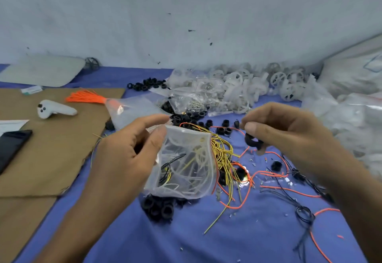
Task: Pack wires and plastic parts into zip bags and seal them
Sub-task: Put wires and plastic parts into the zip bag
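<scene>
Gap separates left hand (124,149) pinching zip bag (187,171) from right hand (289,130) holding ring (253,141)

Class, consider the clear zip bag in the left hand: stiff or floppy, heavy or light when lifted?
Probably floppy: the zip bag bulges and curves where the left hand pinches its top corner. Likely light: that pinch alone holds it up, with only thin wires and white plastic parts inside. Its glossy film may slip.

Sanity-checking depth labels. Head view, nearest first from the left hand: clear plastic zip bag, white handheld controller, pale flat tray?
1. Clear plastic zip bag, pinched by the left hand itself.
2. White handheld controller, to the left, on the brown cardboard.
3. Pale flat tray, far back left.
</scene>
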Demonstrator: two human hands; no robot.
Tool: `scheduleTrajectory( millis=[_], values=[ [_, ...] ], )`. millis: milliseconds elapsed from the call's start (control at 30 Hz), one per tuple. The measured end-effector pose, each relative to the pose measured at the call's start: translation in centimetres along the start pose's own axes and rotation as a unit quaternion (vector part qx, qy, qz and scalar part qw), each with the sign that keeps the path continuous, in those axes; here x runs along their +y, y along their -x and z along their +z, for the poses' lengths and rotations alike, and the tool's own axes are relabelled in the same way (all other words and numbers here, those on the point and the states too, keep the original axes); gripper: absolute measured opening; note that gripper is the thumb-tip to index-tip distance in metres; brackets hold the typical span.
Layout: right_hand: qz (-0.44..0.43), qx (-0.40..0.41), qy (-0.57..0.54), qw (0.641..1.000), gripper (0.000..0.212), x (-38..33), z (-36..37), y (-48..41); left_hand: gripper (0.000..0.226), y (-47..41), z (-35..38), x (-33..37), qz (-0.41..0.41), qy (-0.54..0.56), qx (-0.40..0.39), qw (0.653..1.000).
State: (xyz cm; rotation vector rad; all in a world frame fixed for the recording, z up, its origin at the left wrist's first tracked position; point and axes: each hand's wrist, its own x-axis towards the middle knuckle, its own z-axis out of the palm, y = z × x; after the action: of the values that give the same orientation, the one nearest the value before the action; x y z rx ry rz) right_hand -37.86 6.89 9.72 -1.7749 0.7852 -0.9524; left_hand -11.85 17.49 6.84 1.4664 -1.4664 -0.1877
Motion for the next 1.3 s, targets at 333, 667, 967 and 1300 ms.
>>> scheduleTrajectory(
  millis=[333,667,967,1300],
  values=[
    [-0.241,-0.086,0.413,0.874,0.020,-3.8,9.1,-1.1,0.014,-3.2,0.0,1.0,-0.055,0.139,-0.038,0.988],
    [-0.273,-0.199,0.488,0.805,0.033,-3.0,9.7,-5.2,0.016,-6.0,-0.4,-0.4,-0.063,0.175,-0.013,0.983],
    [-0.081,0.109,0.266,0.954,0.017,2.3,-1.7,-13.8,0.036,-9.4,-0.3,-3.6,-0.087,0.244,-0.001,0.966],
    [0.192,0.040,0.525,0.828,0.029,22.4,-5.9,-21.8,0.071,-9.2,0.6,-3.2,-0.076,0.196,0.006,0.978]
  ],
)
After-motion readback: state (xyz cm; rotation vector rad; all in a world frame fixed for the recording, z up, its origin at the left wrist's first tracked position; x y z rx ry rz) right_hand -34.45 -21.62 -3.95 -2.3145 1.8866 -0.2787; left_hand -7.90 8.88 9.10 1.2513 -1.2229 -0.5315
